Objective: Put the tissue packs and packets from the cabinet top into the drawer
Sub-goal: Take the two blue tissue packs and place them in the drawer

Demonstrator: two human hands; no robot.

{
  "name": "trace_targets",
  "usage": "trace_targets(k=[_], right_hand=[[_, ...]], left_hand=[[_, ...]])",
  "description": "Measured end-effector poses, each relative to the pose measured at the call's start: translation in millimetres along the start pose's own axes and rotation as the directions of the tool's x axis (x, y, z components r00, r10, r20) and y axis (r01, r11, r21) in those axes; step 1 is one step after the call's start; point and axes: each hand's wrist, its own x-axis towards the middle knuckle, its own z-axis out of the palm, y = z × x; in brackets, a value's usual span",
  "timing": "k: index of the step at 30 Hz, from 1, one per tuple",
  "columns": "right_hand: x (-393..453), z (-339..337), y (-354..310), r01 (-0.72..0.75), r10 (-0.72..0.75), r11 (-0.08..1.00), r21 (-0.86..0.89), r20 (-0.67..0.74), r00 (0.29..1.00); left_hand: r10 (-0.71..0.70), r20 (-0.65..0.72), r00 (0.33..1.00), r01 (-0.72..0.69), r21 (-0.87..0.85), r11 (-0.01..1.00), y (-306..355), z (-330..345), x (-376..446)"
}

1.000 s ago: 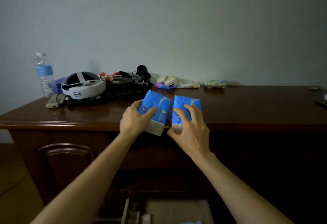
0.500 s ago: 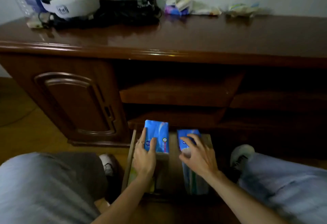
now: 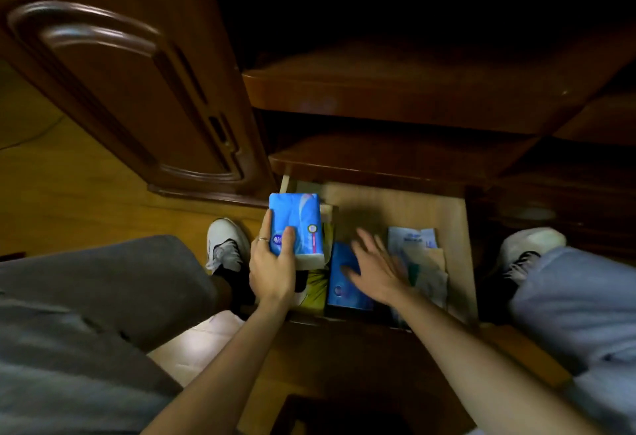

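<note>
Head view: left hand [image 3: 272,271] clamps a pack [image 3: 296,228] over the drawer [image 3: 395,204] edge, right hand [image 3: 377,267] fingers spread; it may drop outside the drawer.

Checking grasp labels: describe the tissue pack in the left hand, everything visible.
The tissue pack is a blue glossy plastic-wrapped block with a pale swoosh and small round logos; white tissue shows at its near end. The left hand grips it, thumb across the top and fingers along its left side, holding it over the left edge of the open drawer.
</note>
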Motion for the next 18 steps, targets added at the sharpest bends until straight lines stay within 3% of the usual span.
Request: trace_targets(k=[2, 5, 12, 13, 15, 16, 17, 18], right_hand=[[7, 3, 6, -0.095, 0.098, 0.989, 0.11, -0.019, 0.995], [13, 8, 13, -0.251, 0.215, 0.937, 0.244, 0.164, 0.963], [3, 16, 7, -0.295, 0.217, 0.91, 0.291, 0.271, 0.938], [1, 16, 6, -0.305, 0.24, 0.904, 0.299, 0.235, 0.942], [-2, 14, 2, -0.254, 0.277, 0.916, 0.309, -0.03, 0.961], [-4, 9, -3, -0.225, 0.31, 0.888, 0.402, -0.162, 0.937], [-4, -1, -9, -0.197, 0.37, 0.795, 0.573, -0.202, 0.907], [-4, -12, -15, -0.158, 0.41, 0.638, 0.753, -0.158, 0.898]], left_hand=[[-0.023, -0.012, 1.0, 0.023, -0.021, 1.0, -7, -1, 5], [-0.036, -0.023, 0.999, 0.035, -0.033, 0.999, -11, 0, 10], [0.02, 0.034, 0.999, -0.017, -0.079, 0.997, -9, 6, 3], [0.027, 0.046, 0.999, -0.023, -0.082, 0.996, -7, 8, 0], [0.042, 0.066, 0.997, -0.033, -0.132, 0.991, -3, 12, -3], [0.051, 0.093, 0.994, -0.033, -0.188, 0.982, -2, 15, -5], [0.063, 0.146, 0.987, -0.024, -0.257, 0.966, 0, 20, -6], [0.072, 0.226, 0.971, 0.007, -0.329, 0.944, 2, 26, -7]])
